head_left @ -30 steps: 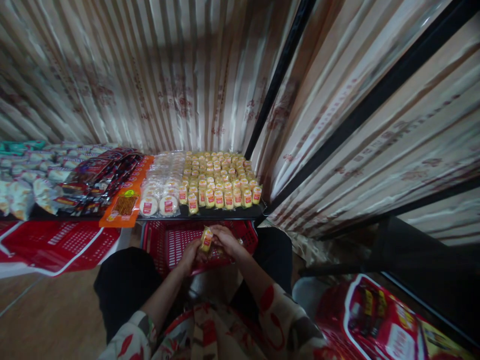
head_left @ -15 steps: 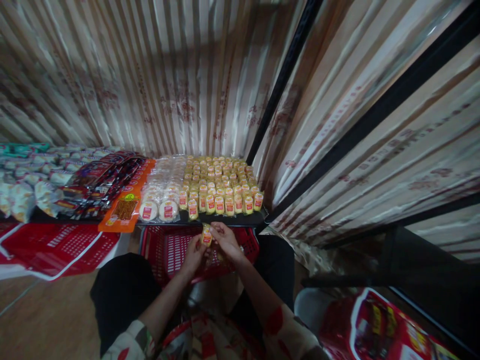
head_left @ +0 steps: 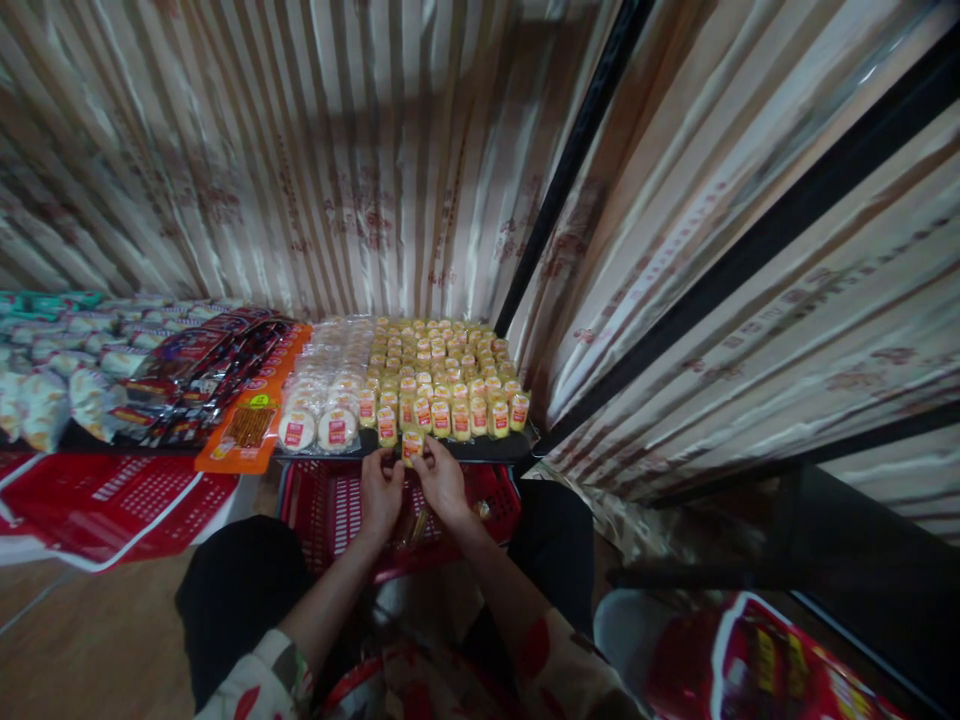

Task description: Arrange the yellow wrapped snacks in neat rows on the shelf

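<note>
Between my hands is a small yellow wrapped snack cake [head_left: 412,447] with a red and white label, upright at the shelf's front edge. My left hand [head_left: 383,490] pinches its left side and my right hand [head_left: 442,482] grips its right side. Just behind stand rows of the same yellow packaged cakes [head_left: 441,418], several deep, labels facing me. Round white packaged crackers [head_left: 337,428] lie in rows to their left. Below my hands sits a red plastic basket [head_left: 300,505] with a few small packets inside, partly hidden by my forearms.
Left along the black shelf [head_left: 480,448] lie an orange snack bag [head_left: 244,430], dark red packets [head_left: 191,370] and white packets [head_left: 45,400]. A red bag [head_left: 112,500] hangs below them. Black frame bars [head_left: 570,170] and striped curtains [head_left: 412,150] rise behind. A red bag [head_left: 780,660] stands at lower right.
Both hands have moved forward and up with the yellow snack cake, from over the basket to the shelf's front edge, near the front row. The cake now stands more upright.
</note>
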A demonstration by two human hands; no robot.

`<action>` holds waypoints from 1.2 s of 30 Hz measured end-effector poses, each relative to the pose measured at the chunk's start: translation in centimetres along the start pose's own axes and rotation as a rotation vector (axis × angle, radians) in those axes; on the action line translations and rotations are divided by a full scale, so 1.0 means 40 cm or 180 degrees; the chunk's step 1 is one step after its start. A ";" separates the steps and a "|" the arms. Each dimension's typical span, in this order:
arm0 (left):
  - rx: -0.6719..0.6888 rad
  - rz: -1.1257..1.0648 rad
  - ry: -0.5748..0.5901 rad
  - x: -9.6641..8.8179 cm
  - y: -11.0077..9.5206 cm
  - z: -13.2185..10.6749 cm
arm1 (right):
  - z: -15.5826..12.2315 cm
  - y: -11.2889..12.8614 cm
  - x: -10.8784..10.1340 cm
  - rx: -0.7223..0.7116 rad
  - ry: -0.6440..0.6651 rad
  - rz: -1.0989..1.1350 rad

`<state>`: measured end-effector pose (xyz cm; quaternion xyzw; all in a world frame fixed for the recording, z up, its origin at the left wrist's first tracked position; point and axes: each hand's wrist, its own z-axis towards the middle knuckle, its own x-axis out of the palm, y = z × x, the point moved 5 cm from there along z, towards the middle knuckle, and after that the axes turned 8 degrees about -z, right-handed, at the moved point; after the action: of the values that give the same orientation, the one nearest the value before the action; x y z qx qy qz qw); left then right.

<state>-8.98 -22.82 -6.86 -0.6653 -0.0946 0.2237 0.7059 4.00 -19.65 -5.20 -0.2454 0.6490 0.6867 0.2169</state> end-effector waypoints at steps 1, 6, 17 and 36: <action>0.0111 0.0125 -0.0141 -0.008 -0.006 0.009 | 0.007 0.002 0.003 -0.0007 -0.0058 -0.0152; 0.0367 0.0478 -0.0302 -0.015 -0.026 0.054 | 0.030 0.002 0.026 0.0062 -0.0198 -0.0466; 0.0417 0.0827 -0.0170 0.000 -0.008 0.109 | 0.037 0.039 0.031 0.0213 -0.0383 -0.0613; 0.0520 0.0734 -0.0134 -0.007 0.009 0.115 | 0.048 0.054 0.044 -0.0080 -0.0832 -0.0967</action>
<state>-11.28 -18.84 -6.70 -0.6072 -0.0138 0.3243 0.7252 1.17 -17.92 -4.54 -0.2519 0.5622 0.6801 0.3973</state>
